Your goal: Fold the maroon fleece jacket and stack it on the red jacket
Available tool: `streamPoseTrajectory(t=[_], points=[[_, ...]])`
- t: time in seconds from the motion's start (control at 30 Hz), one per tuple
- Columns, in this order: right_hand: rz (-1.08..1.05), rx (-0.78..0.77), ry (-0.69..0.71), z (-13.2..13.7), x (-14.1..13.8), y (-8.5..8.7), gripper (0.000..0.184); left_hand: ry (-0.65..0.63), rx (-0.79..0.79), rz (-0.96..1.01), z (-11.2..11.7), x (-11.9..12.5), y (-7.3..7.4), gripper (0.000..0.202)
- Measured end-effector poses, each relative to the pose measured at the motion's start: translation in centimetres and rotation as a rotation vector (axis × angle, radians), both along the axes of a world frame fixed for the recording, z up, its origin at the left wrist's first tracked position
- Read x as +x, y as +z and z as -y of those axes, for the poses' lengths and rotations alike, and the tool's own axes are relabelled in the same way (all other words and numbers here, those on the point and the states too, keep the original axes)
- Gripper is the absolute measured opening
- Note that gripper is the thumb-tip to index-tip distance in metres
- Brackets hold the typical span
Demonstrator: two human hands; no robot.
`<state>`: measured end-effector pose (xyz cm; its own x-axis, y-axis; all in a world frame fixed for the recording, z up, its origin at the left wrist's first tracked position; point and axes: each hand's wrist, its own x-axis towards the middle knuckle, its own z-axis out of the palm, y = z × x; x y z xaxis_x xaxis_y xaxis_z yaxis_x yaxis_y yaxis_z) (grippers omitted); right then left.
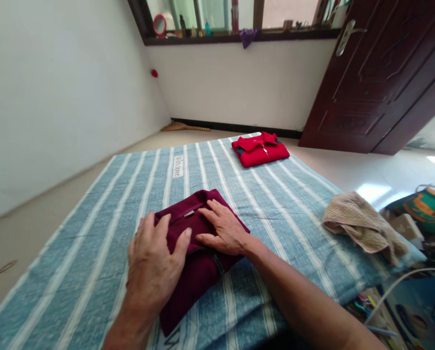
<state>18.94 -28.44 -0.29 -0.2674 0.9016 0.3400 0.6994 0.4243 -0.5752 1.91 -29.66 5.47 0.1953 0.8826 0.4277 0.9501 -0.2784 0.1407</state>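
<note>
The left hand (152,265) lies flat on the near left part of a folded maroon garment (199,253), fingers spread and pressing down, gripping nothing; the thumb reaches right toward the other hand. Under its palm the garment's near edge hangs toward the person, and the striped blue bedsheet (93,233) runs out to the left of the fingers.

Just right of that thumb, the right hand (223,228) rests on the middle of the same garment, fingers loosely apart and pointing left toward a small metal tag (189,213) near the collar, just ahead of the fingertips. It too presses flat and holds nothing.

The maroon garment reads as already folded into a compact rectangle, lying on the sheet directly under both hands; judging from that, the folding looks nearly done, with only smoothing or flattening in hand.

Well beyond the fingertips and to the right lies a folded red jacket (260,149), neat and apart, which looks finished. Farther right of the right wrist, near the sheet's edge, a beige towel (359,224) lies crumpled and unfolded, seemingly work still left
</note>
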Motion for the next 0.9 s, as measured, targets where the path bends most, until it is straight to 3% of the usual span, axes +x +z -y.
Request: streamPoseTrajectory(t=[0.1, 0.33, 0.47, 0.7, 0.9], points=[[-0.018, -0.019, 0.007, 0.2, -0.1, -0.2, 0.069, -0.002, -0.001, -0.005, -0.6, 0.7, -0.7, 0.053], [-0.036, -0.025, 0.015, 0.7, -0.5, -0.5, 0.064, 0.029, 0.048, 0.029, 0.3, 1.4, -5.0, 0.048], [-0.027, -0.03, 0.0, 0.9, -0.6, -0.7, 0.062, 0.014, 0.089, 0.05, 0.8, 1.2, -6.5, 0.047], [-0.01, -0.006, -0.008, 0.9, -1.0, -1.1, 0.059, 0.022, -0.011, 0.092, 0.5, 1.0, -7.0, 0.046], [-0.053, 0.029, -0.014, 0.9, -1.0, -1.8, 0.057, 0.029, -0.111, 0.128, 0.9, 1.0, -6.0, 0.046]])
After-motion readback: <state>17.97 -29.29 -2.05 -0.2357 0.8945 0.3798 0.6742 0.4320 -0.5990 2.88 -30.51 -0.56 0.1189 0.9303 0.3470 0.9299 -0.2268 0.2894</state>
